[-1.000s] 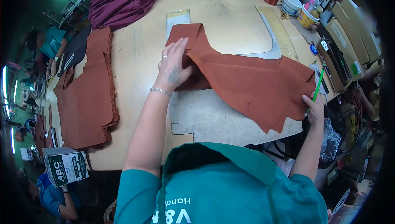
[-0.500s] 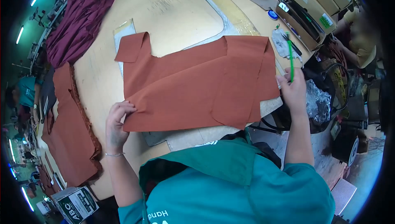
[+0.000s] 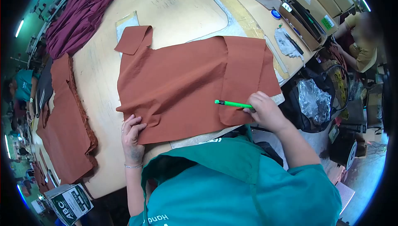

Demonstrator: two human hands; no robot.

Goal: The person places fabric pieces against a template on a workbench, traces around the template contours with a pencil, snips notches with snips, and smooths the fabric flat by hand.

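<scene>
A rust-brown fabric piece (image 3: 186, 81) lies spread over the table, creased at its lower left and with a folded flap at the upper left. My left hand (image 3: 133, 137) grips its lower left edge, fingers bent over the cloth. Over the right part of the fabric, my right hand (image 3: 265, 110) is closed around a green pencil (image 3: 234, 104), whose dark end points left. Parts of a grey and yellow template (image 3: 234, 10) show behind and under the cloth.
More rust-brown pieces (image 3: 66, 130) are stacked at the left, below maroon cloth (image 3: 85, 14). Cardboard boxes (image 3: 306, 14), a blue tape roll (image 3: 275, 14) and a white rag (image 3: 288, 43) are at the right. Another person (image 3: 358, 47) is beyond them.
The fabric has been drawn toward me and laid out flatter. My left hand moved down with its edge. My right hand came leftward over the cloth, and the pencil turned from upright to sideways.
</scene>
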